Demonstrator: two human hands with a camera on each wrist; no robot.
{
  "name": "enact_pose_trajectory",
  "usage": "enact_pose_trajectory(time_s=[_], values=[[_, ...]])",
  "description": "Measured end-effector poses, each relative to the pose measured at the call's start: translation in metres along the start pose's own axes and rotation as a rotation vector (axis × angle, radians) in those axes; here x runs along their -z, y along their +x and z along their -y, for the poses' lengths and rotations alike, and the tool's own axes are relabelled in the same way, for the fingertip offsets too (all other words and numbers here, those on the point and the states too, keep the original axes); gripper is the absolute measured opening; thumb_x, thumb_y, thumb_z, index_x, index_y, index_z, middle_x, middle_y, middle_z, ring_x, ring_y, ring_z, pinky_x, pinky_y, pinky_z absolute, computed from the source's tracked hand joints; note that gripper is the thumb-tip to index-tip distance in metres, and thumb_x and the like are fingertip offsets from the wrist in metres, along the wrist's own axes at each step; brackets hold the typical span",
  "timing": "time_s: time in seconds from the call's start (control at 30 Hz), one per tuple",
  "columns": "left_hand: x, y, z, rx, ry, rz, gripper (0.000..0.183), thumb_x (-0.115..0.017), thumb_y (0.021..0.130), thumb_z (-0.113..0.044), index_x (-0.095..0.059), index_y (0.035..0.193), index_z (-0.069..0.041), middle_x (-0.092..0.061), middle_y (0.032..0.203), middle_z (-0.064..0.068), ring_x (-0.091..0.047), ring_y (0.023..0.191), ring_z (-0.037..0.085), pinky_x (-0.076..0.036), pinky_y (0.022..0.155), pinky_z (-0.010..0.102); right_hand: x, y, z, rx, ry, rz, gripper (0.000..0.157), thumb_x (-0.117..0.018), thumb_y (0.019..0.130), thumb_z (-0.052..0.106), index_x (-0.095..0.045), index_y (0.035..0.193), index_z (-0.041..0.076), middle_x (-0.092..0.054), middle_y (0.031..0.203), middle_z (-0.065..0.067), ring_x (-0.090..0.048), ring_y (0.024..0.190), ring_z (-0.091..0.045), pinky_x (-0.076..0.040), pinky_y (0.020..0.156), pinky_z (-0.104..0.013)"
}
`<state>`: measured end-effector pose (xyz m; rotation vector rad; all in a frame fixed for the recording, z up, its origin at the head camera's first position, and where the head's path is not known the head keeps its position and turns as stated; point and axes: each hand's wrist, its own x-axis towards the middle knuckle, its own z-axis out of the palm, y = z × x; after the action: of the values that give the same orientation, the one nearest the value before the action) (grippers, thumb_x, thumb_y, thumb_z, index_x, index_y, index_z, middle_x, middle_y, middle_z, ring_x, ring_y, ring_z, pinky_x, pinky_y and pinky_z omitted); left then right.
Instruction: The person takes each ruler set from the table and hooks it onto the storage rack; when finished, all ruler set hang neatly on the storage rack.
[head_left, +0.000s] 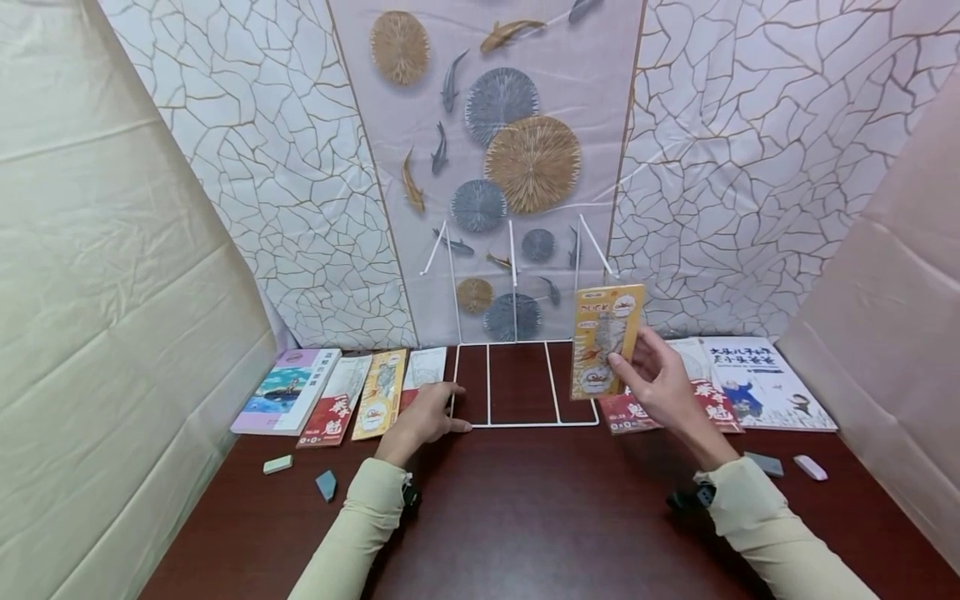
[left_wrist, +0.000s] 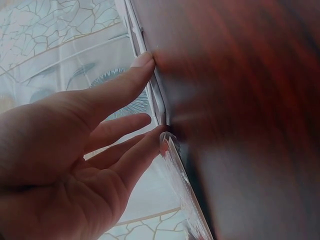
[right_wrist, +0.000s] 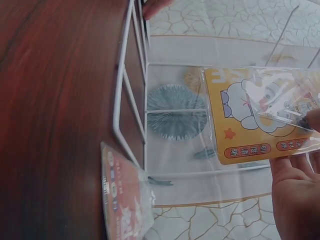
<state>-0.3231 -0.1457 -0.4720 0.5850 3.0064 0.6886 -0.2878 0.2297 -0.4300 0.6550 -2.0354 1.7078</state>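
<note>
A white wire rack (head_left: 522, 425) with upright dividers lies at the back middle of the table. My left hand (head_left: 427, 414) holds its front left corner, with thumb and fingertips at the wire (left_wrist: 159, 97). My right hand (head_left: 660, 379) pinches a yellow ruler-set packet (head_left: 597, 342) marked DUCK, thumb in front and fingers behind. The packet is raised upright over the rack's right end. In the right wrist view its cartoon side (right_wrist: 265, 110) shows under clear plastic. A red-and-white packet (right_wrist: 125, 195) stands beside the rack there.
Left of the rack are a purple-covered book (head_left: 285, 392), a red-and-white packet (head_left: 335, 400) and another yellow packet (head_left: 381, 393). At right lies a white book (head_left: 772, 383). Erasers (head_left: 277, 464) and small blue-grey pieces (head_left: 326, 485) lie nearer. A patterned cloth (head_left: 495, 167) hangs behind.
</note>
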Motion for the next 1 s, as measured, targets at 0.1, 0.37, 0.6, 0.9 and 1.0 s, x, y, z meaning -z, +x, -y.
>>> enact_pose_trajectory(time_s=[0.1,0.37,0.6,0.9,1.0], values=[[0.000,0.001,0.000,0.000,0.003,-0.001,0.065,-0.088,0.077,-0.030,-0.064,0.131,-0.004,-0.066,0.131,0.015,-0.062,0.117,0.028,-0.048,0.106,0.042,0.003,-0.001,-0.003,-0.005,-0.013,-0.005,0.040,-0.065,0.096,0.003,-0.053,0.134,0.001,-0.067,0.117,-0.024,-0.070,0.104,-0.011,-0.060,0.083,-0.027],[0.000,0.001,0.000,0.006,0.022,-0.006,0.067,-0.089,0.076,-0.031,-0.064,0.131,-0.001,-0.065,0.132,0.016,-0.061,0.118,0.029,-0.048,0.107,0.043,0.006,0.001,-0.008,-0.043,-0.054,-0.003,0.041,-0.065,0.097,0.009,-0.052,0.136,0.004,-0.066,0.121,-0.026,-0.069,0.106,-0.010,-0.060,0.084,-0.027],[-0.001,0.002,-0.001,0.044,0.037,0.015,0.067,-0.088,0.078,-0.033,-0.064,0.132,-0.001,-0.069,0.126,0.015,-0.063,0.110,0.026,-0.051,0.101,0.041,0.003,0.014,-0.020,-0.117,-0.048,-0.027,0.044,-0.065,0.097,0.013,-0.051,0.138,0.005,-0.066,0.123,-0.024,-0.070,0.103,-0.013,-0.061,0.083,-0.031],[0.002,0.001,-0.003,-0.004,0.052,0.012,0.042,-0.087,0.078,-0.033,-0.073,0.102,-0.001,-0.070,0.088,0.010,-0.056,0.077,0.019,-0.050,0.074,0.034,-0.004,0.048,-0.035,-0.178,-0.089,-0.096,0.042,-0.063,0.099,0.017,-0.050,0.138,0.005,-0.064,0.130,-0.024,-0.068,0.108,-0.022,-0.061,0.083,-0.037],[0.003,0.000,-0.003,-0.012,0.056,0.007,0.039,-0.087,0.078,-0.033,-0.073,0.097,-0.002,-0.069,0.084,0.009,-0.053,0.073,0.017,-0.048,0.071,0.033,-0.007,0.059,-0.033,-0.194,-0.114,-0.115,0.043,-0.062,0.099,0.013,-0.049,0.138,0.001,-0.063,0.130,-0.026,-0.067,0.110,-0.030,-0.061,0.086,-0.042]])
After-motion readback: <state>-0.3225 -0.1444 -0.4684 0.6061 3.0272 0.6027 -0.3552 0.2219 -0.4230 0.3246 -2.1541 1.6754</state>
